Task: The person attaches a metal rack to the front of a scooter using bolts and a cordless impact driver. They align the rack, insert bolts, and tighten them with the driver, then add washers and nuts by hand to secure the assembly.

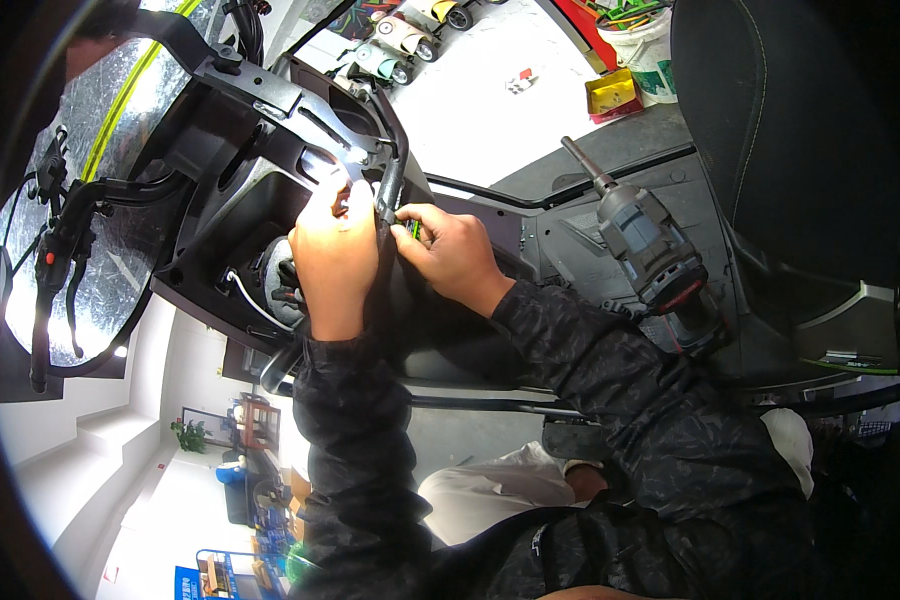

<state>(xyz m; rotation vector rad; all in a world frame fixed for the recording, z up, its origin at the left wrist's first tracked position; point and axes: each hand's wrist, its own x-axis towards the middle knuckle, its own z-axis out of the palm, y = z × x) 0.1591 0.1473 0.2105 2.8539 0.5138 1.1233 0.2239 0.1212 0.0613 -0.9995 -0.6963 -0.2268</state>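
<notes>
My left hand (336,255) is closed at a black metal tube (394,150), its fingertips pressed together just left of the tube beside a shiny bracket (310,108). What those fingers hold, if anything, is hidden. On the tube's other side my right hand (455,252) pinches a small black-and-green item (417,230), mostly covered by thumb and fingers, so its kind is unclear. Below and left of my left hand, a grey-black rounded part (282,280) with a white cable sits in the dark plastic panel. A cordless impact wrench (642,235) with a long socket lies to the right.
A handlebar (55,240) with levers stands at the far left before a windscreen. A dark seat (800,110) fills the upper right. Beyond the vehicle's edge are a yellow-and-red box (613,97), a white bucket (647,50) and several small model vehicles (407,38).
</notes>
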